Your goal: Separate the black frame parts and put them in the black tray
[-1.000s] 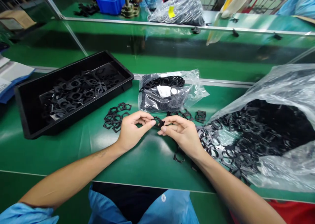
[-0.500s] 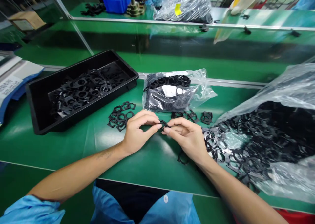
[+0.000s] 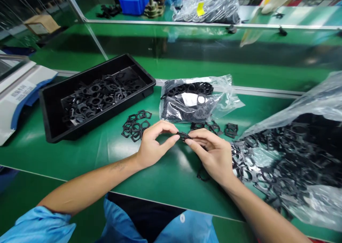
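Note:
Between my two hands, just above the green tabletop, is a small black plastic part (image 3: 184, 136). My left hand (image 3: 157, 143) pinches its left end between thumb and fingers. My right hand (image 3: 212, 152) grips the right end the same way; its fingers partly cover the piece. Left of my left hand lies a cluster of black ring-shaped plastic frames (image 3: 135, 125). Beyond my right hand are a few more black frames (image 3: 231, 130), and a single one (image 3: 203, 173) lies partly under my right wrist.
At the left stands a black tray (image 3: 100, 123) holding many black frames. A clear bag (image 3: 189, 106) of black parts lies behind my hands. On the right a large open plastic bag (image 3: 315, 100) spills frames. A white and blue device (image 3: 26, 90) sits far left.
The black part is turned flatter between my fingers and shows more of its length. My hands are slightly farther apart. The whole view has shifted a little to the right.

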